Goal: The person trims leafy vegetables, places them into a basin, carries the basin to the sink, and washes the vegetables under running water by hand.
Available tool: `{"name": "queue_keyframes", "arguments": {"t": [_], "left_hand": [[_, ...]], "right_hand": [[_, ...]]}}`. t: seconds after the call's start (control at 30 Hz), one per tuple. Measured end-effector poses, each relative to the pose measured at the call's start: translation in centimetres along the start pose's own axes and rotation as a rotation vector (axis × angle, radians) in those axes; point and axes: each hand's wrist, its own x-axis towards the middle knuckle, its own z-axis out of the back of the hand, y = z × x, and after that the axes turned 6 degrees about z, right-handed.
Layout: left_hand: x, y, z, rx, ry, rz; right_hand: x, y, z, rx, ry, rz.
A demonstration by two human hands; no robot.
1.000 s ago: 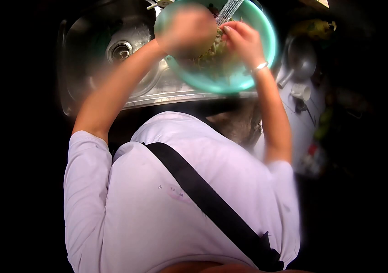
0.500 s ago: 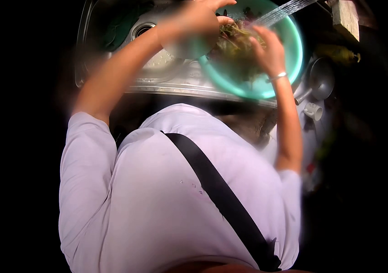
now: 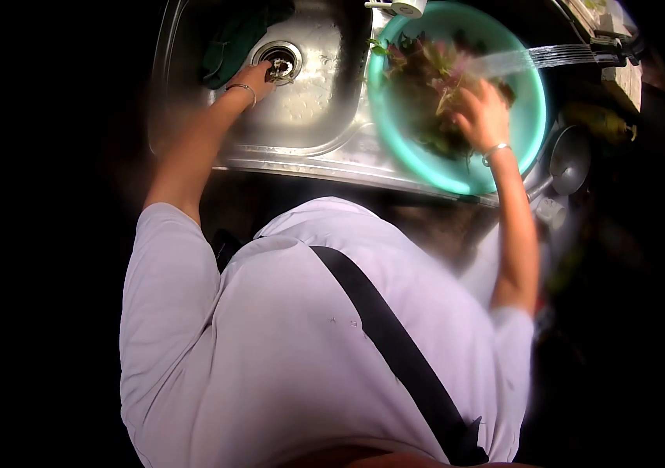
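Observation:
My left hand (image 3: 253, 80) is low in the steel sink (image 3: 313, 117), its fingertips at the drain (image 3: 278, 62), where dark bits show. Whether it pinches anything is too small to tell. Inside the turquoise basin (image 3: 402, 148), my right hand (image 3: 484, 115) reaches into a heap of green and reddish leaves (image 3: 434, 78), fingers apart and touching them. A stream of water (image 3: 539, 58) runs from the right onto the leaves beside that hand.
Dark green cloth (image 3: 235, 47) lies at the sink's left side. Right of the basin are a metal pan (image 3: 570, 160), a white mug (image 3: 551, 212), a yellow item (image 3: 601, 122) and a wooden block (image 3: 625, 84). A white object (image 3: 409, 8) stands behind the basin.
My left hand has moved from the basin leftward to the sink drain. My right hand stays over the leaves. The whole view has shifted, with basin and sink now further right.

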Motion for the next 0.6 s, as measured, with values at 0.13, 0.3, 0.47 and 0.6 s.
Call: {"name": "queue_keyframes", "arguments": {"t": [0.13, 0.3, 0.47, 0.6], "left_hand": [[1.5, 1.5, -2.4, 0.091, 0.073, 0.103], [1.2, 2.3, -0.9, -0.077, 0.13, 0.126], [1.0, 2.4, 0.4, -0.224, 0.104, 0.21], [0.2, 1.6, 0.2, -0.124, 0.105, 0.057]], "right_hand": [[-0.1, 2.1, 0.8, 0.136, -0.15, 0.03], [-1.2, 3.3, 1.9, 0.289, -0.349, 0.013], [-1.5, 5.6, 4.4, 0.375, -0.537, 0.011], [-1.7, 7.4, 5.4, 0.429, -0.505, 0.045]]}}
